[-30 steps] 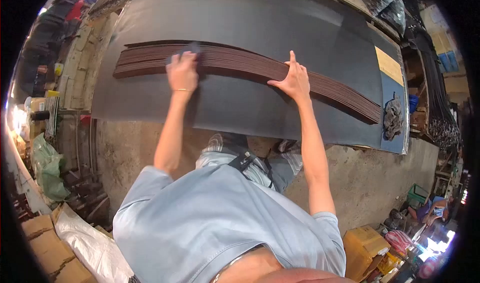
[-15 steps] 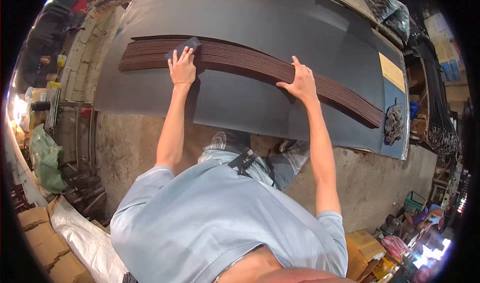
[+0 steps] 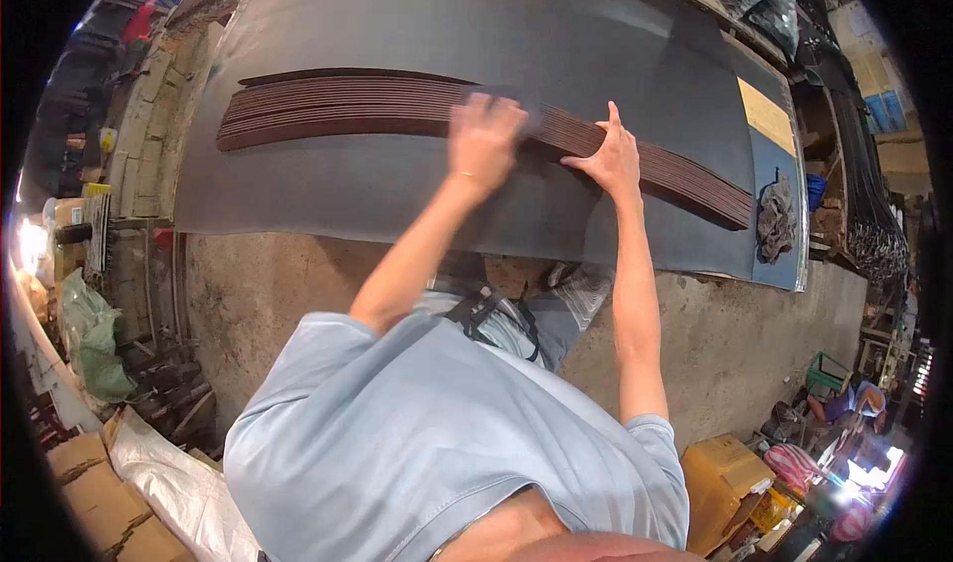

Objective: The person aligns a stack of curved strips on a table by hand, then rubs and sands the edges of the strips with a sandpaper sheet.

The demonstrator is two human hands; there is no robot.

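Note:
A long stack of thin dark brown strips [image 3: 328, 110] lies slantwise across the dark sheet on the table, bowing slightly, with one strip a little apart along its far edge. My left hand [image 3: 486, 140], smeared by motion, is over the middle of the stack. Its fingers are closed on a dark block [image 3: 529, 113], whose material I cannot make out. Farther right, my right hand [image 3: 611, 160] rests across the strips, thumb at the near edge and index finger stretched past the far edge, fingers spread.
A dark sheet [image 3: 298, 190] covers the table. At its right end are a crumpled grey cloth [image 3: 776, 222] and a tan piece [image 3: 764, 115]. Cardboard boxes [image 3: 730, 478] stand on the floor behind at right. A green plastic bag [image 3: 89, 334] hangs at left.
My left hand has slid right along the stack with the dark block, closing in on my right hand. The right hand stays on the strips; the whole view has shifted slightly.

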